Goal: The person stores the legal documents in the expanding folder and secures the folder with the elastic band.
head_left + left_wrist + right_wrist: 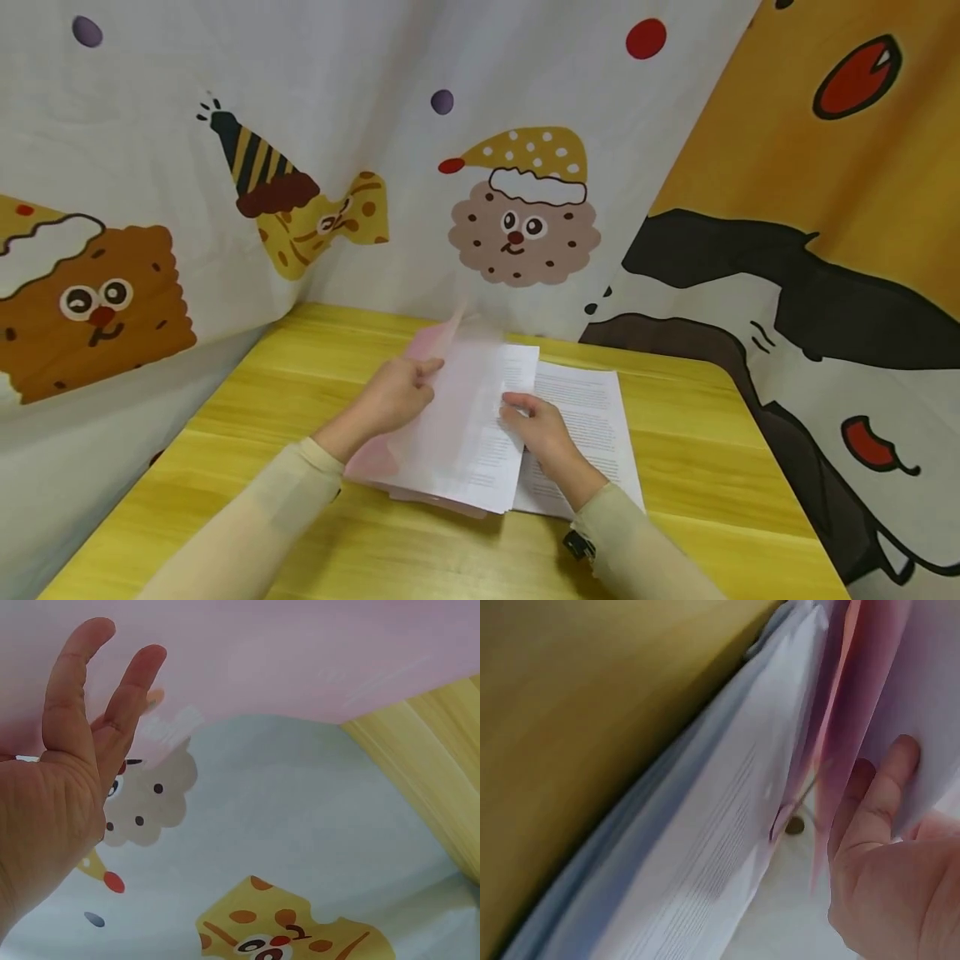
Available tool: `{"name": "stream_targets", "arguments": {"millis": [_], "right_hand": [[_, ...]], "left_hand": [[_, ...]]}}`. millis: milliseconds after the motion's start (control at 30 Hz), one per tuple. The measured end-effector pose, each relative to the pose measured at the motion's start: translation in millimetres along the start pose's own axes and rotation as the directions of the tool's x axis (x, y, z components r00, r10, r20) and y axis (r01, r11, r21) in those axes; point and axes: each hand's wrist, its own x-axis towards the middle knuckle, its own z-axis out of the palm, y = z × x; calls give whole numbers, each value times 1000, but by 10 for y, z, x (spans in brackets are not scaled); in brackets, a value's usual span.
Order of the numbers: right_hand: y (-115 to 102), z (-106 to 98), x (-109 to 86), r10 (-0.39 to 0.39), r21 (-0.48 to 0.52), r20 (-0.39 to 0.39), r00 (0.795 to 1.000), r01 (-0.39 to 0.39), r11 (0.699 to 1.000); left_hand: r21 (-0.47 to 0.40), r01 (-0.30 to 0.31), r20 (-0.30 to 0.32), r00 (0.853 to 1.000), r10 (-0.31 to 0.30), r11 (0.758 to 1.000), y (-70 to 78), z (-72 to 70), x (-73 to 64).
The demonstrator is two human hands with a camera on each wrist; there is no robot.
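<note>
In the head view a pink translucent folder [378, 457] lies left of centre, its see-through cover raised over printed sheets [491, 479]. My left hand [390, 396] is at the folder's left side. In the left wrist view, straight fingers [135, 682] of that hand overlap the pink plastic. At the sheets' right edge is my right hand [547, 433]. The right wrist view shows its fingers [889, 787] on one face of a white sheet [930, 697], the thumb partly hidden behind it, pinching the edge.
A second stack of printed paper [600, 442] lies to the right, partly under the folder's sheets. Everything rests on a yellow wood-grain table [697, 475]. Behind it hangs a cartoon-printed curtain [360, 100]. A small black object [577, 545] sits at the right sleeve.
</note>
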Motion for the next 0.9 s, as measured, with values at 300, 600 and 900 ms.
{"name": "stream_targets", "arguments": {"millis": [300, 600, 900], "right_hand": [[50, -177, -43, -13, 133, -25, 1000, 17, 991], [-49, 148, 10, -37, 115, -23, 999, 39, 993], [-72, 123, 31, -29, 134, 20, 999, 26, 991]], "left_hand": [[17, -15, -12, 1000, 16, 1000, -9, 16, -12], [6, -39, 8, 999, 39, 999, 28, 72, -10], [29, -38, -9, 999, 38, 999, -3, 61, -34]]}}
